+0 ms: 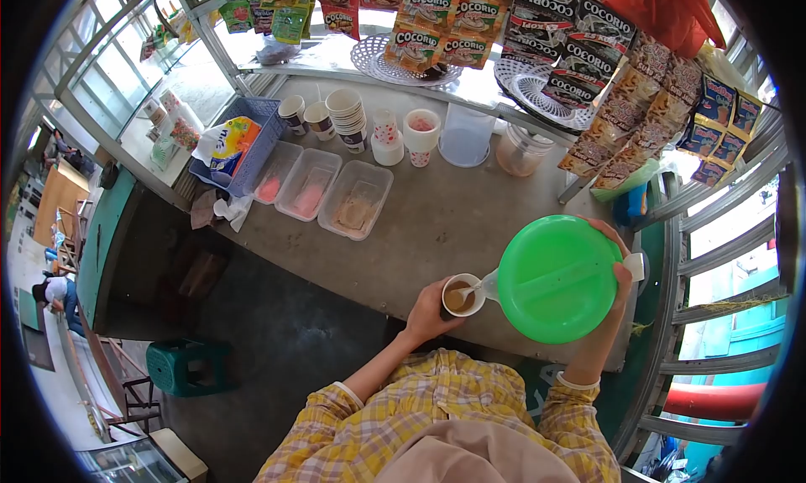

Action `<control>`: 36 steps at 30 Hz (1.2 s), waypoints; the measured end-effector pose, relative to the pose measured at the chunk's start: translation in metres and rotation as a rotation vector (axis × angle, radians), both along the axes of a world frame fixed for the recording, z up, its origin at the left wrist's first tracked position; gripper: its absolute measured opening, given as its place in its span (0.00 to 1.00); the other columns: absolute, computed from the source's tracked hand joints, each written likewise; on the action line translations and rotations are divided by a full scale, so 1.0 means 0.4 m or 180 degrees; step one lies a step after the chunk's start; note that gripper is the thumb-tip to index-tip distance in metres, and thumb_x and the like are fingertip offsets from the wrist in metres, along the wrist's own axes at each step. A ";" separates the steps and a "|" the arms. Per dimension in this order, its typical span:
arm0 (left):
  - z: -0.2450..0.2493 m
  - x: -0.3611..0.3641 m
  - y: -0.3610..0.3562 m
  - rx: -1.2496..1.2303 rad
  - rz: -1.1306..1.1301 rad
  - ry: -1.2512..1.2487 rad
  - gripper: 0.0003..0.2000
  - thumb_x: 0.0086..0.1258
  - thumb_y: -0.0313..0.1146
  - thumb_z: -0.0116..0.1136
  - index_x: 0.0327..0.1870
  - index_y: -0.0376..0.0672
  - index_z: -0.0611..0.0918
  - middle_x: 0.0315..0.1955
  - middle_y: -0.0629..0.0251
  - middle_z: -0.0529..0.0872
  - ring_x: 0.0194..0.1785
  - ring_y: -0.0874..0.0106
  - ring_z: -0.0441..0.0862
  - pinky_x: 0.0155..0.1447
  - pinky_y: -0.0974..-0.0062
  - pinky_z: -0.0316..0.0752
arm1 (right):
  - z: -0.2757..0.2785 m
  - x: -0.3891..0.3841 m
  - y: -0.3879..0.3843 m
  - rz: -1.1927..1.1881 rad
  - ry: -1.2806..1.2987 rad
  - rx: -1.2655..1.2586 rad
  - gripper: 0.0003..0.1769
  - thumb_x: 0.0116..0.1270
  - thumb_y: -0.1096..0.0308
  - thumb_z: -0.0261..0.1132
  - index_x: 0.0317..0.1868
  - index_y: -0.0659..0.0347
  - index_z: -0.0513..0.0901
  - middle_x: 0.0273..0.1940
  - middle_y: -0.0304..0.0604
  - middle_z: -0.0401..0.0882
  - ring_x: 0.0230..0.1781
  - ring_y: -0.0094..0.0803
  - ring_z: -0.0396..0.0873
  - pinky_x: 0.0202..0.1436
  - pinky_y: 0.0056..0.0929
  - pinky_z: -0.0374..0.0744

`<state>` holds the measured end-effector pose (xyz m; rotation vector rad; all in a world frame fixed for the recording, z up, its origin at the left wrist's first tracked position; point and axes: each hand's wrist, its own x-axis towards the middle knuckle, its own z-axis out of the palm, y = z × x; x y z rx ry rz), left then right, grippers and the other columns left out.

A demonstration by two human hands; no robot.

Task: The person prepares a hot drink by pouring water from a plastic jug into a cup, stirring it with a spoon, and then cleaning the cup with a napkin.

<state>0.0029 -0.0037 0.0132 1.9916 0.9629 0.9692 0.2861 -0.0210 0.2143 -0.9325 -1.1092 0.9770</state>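
Observation:
My left hand (426,317) is wrapped round a paper cup (477,303) near the front edge of the counter. Brown drink (455,299) shows inside it, with a whitish streak, perhaps a spoon or poured liquid, at the spout side. In my right hand (621,273) is a pitcher with a round green lid (556,280), gripped at its far right side. The pitcher tilts left, and its clear spout (490,286) is right at the cup's rim.
On the counter (420,206) stand plastic tubs of powder (356,202), stacked paper cups (346,113), a blue basket (262,120) and a clear container (464,137). Drink sachets (453,21) hang above. A green stool (189,365) stands on the floor at left.

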 end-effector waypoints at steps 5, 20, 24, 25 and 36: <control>-0.001 0.000 0.000 -0.0012 0.0030 -0.0003 0.41 0.43 0.34 0.75 0.63 0.40 0.68 0.55 0.55 0.76 0.58 0.55 0.74 0.62 0.62 0.68 | 0.004 -0.007 -0.001 -0.0063 -0.0029 -0.0021 0.46 0.50 0.42 0.62 0.59 0.76 0.72 0.58 0.60 0.73 0.55 0.43 0.78 0.59 0.36 0.75; -0.016 0.006 0.000 -0.0049 0.0131 -0.0046 0.40 0.44 0.35 0.76 0.62 0.42 0.68 0.53 0.56 0.77 0.57 0.56 0.75 0.61 0.62 0.69 | 0.005 -0.010 0.001 -0.0114 -0.0013 -0.0067 0.47 0.49 0.42 0.61 0.58 0.76 0.72 0.58 0.61 0.73 0.55 0.44 0.78 0.60 0.37 0.75; -0.003 0.003 0.004 0.0116 -0.0013 -0.0104 0.42 0.44 0.37 0.75 0.64 0.40 0.67 0.56 0.55 0.76 0.58 0.57 0.74 0.63 0.63 0.67 | 0.002 0.000 0.002 -0.0081 -0.0062 -0.0075 0.47 0.48 0.42 0.61 0.58 0.76 0.72 0.58 0.61 0.73 0.55 0.44 0.77 0.60 0.38 0.75; -0.001 -0.001 0.005 0.0108 -0.0063 -0.0062 0.43 0.44 0.38 0.75 0.64 0.40 0.67 0.56 0.55 0.75 0.59 0.57 0.74 0.63 0.62 0.66 | 0.001 0.002 0.003 -0.0070 -0.0072 -0.0076 0.47 0.48 0.42 0.61 0.58 0.76 0.72 0.58 0.61 0.73 0.55 0.45 0.77 0.60 0.38 0.75; -0.014 -0.002 0.003 0.0097 -0.0099 0.0003 0.43 0.44 0.38 0.74 0.64 0.40 0.66 0.55 0.56 0.75 0.59 0.57 0.73 0.64 0.62 0.64 | -0.002 0.004 0.007 -0.0029 -0.0121 -0.0029 0.46 0.49 0.42 0.61 0.58 0.76 0.72 0.58 0.61 0.73 0.55 0.44 0.78 0.59 0.37 0.75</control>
